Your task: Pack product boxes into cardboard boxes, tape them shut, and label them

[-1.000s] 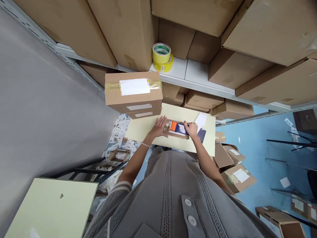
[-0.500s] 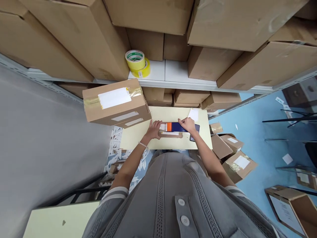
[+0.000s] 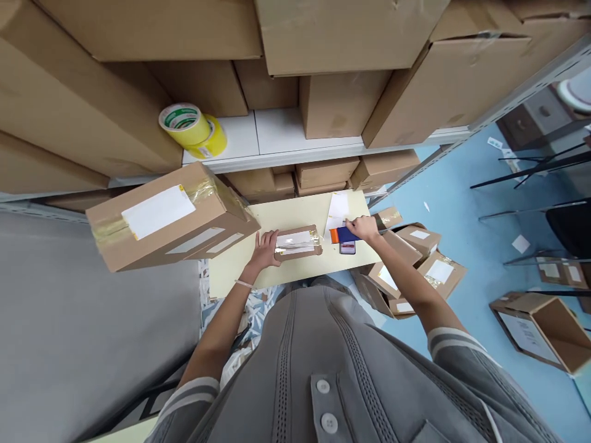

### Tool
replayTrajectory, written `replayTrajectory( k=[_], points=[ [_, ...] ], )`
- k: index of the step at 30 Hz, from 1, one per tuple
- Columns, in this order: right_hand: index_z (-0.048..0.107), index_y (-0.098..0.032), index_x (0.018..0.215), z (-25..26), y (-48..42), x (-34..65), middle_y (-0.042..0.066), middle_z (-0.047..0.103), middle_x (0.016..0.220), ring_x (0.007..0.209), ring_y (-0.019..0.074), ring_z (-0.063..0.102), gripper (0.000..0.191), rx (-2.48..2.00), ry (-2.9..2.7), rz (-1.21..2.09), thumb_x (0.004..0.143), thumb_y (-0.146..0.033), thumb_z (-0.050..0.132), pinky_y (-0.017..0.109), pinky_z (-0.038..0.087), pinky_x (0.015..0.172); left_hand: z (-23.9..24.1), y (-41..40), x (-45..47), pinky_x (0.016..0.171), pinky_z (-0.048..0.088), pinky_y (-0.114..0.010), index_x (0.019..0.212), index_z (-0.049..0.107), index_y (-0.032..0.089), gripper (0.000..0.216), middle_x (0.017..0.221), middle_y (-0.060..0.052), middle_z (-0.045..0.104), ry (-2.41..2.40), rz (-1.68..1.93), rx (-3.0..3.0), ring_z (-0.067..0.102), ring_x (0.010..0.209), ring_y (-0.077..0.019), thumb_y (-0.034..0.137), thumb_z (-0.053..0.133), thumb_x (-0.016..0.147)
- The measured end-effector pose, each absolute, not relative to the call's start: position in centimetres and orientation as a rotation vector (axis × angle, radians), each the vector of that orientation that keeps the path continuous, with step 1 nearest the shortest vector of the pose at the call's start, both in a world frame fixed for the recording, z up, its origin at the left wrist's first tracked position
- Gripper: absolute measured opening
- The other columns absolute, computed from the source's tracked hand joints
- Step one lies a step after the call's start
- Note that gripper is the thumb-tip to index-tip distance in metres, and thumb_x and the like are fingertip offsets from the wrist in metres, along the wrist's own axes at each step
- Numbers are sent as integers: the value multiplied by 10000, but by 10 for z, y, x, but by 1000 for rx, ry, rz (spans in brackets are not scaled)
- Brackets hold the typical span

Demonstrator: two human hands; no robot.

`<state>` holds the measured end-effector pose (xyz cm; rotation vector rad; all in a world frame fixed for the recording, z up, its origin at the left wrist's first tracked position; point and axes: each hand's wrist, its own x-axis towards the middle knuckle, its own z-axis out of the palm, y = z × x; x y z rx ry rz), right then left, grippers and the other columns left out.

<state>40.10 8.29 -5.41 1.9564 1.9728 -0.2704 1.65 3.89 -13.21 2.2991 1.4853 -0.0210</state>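
A small cardboard box (image 3: 298, 253) lies flat on the pale yellow table (image 3: 235, 271). Shiny clear tape runs over the white label on its top. My left hand (image 3: 265, 248) grips the left end of this box, fingers at the far side and thumb at the near side. To the right of the box, my right hand (image 3: 364, 227) is closed around a blue tape dispenser (image 3: 344, 234) with an orange end, held apart from the box. A phone (image 3: 348, 248) lies partly under the dispenser. Beyond it are white papers (image 3: 338, 206).
A large taped carton (image 3: 170, 215) stands at the table's left. Yellow tape rolls (image 3: 191, 129) sit on the white shelf (image 3: 281, 132) ahead, among big cartons. More cartons (image 3: 438, 271) are piled on the blue floor at right. An open box (image 3: 540, 329) lies farther right.
My right hand has drawn the tape dispenser rightward off the small box, whose taped top now shows. My left hand stays at the box's left end. The view has shifted.
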Motion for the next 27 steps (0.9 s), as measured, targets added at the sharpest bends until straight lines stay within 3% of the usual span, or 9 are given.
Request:
replayTrajectory(
  k=[13,21,27],
  points=[
    [754,-74,1076,-77,102,340,236,721,1098,1036,305,688,543,1915,1991,-451,1020,-391,317,359,444,858,-133,41,22,1224,44,-612,1534,242,12,1205,1485,-278,397,1512,-67,2291,326,1410,-451,346,777,508],
    [715,-82,1156,-81,108,342,232,689,1199,1121,307,661,418,2199,1682,-701,961,-361,473,338,476,876,-131,41,24,1227,44,-604,1541,238,26,1229,1490,-270,393,1518,-79,2269,318,1415,-454,346,796,494],
    [702,-73,1186,-82,79,361,228,724,1112,1033,302,706,453,2337,1438,-815,931,-399,518,329,522,790,-127,39,25,1225,34,-598,1541,226,31,1234,1495,-272,389,1518,-70,2279,307,1428,-437,356,814,506]
  ],
)
